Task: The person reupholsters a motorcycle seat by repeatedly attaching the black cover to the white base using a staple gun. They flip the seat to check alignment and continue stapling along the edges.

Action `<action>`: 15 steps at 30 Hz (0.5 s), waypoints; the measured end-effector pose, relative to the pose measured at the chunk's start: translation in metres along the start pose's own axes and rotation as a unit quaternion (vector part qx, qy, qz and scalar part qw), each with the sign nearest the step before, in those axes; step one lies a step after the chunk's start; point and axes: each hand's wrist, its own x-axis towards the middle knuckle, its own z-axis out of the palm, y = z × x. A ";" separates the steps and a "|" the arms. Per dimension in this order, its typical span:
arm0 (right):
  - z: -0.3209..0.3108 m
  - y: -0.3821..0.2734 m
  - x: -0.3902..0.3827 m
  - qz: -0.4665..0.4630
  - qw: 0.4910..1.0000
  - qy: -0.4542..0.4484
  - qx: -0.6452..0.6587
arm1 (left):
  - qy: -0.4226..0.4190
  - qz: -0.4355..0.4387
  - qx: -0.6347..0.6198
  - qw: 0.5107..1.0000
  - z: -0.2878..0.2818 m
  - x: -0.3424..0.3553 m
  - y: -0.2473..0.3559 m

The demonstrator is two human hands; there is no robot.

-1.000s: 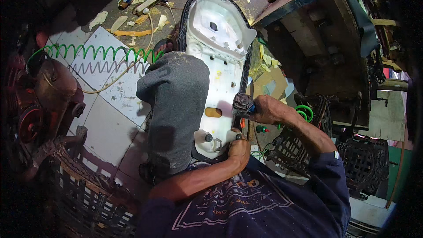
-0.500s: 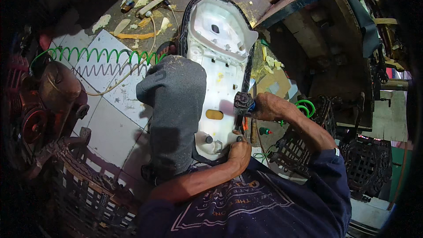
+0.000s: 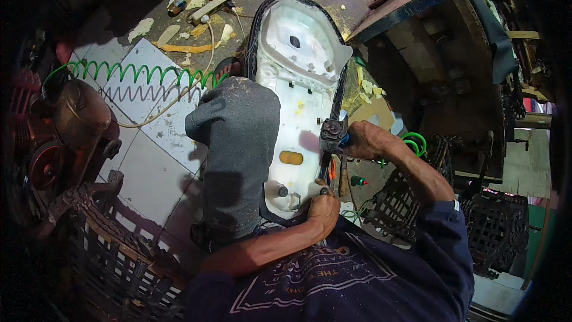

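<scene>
A white plastic motorcycle seat base lies underside up before me, with black cover material folded round its rim. My right hand is closed round a pneumatic staple gun, whose dark head rests over the seat's right edge. At the near right corner my left hand is closed on the cover's edge beside a small dark rubber stud; its fingertips are partly hidden. My grey-clad knee presses against the seat's left side.
A green coiled air hose runs from the compressor on the left. Foam scraps and a power strip lie on the floor beyond. A hammer handle, a green-capped bottle and a large wooden frame are on the right.
The whole view has shifted slightly. My right hand and the staple gun stay at the seat's right edge, and my left hand keeps its place at the near corner.
</scene>
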 end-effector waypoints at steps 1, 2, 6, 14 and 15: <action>-0.003 0.000 -0.001 -0.001 1.000 0.001 -0.008 | -0.012 -0.018 -0.050 0.999 0.000 0.000 0.000; -0.003 -0.001 -0.001 -0.007 1.000 0.009 -0.016 | 0.000 -0.027 -0.047 0.999 0.000 0.000 0.000; 0.010 -0.009 0.008 0.032 0.994 0.018 -0.104 | 0.033 -0.023 -0.047 0.998 -0.002 -0.003 -0.003; -0.008 0.003 0.010 -0.005 0.999 0.024 -0.026 | 0.036 -0.012 -0.045 0.998 -0.005 -0.002 -0.007; -0.013 0.006 0.009 0.002 1.000 0.010 -0.002 | 0.040 -0.011 -0.035 0.999 -0.004 -0.002 -0.006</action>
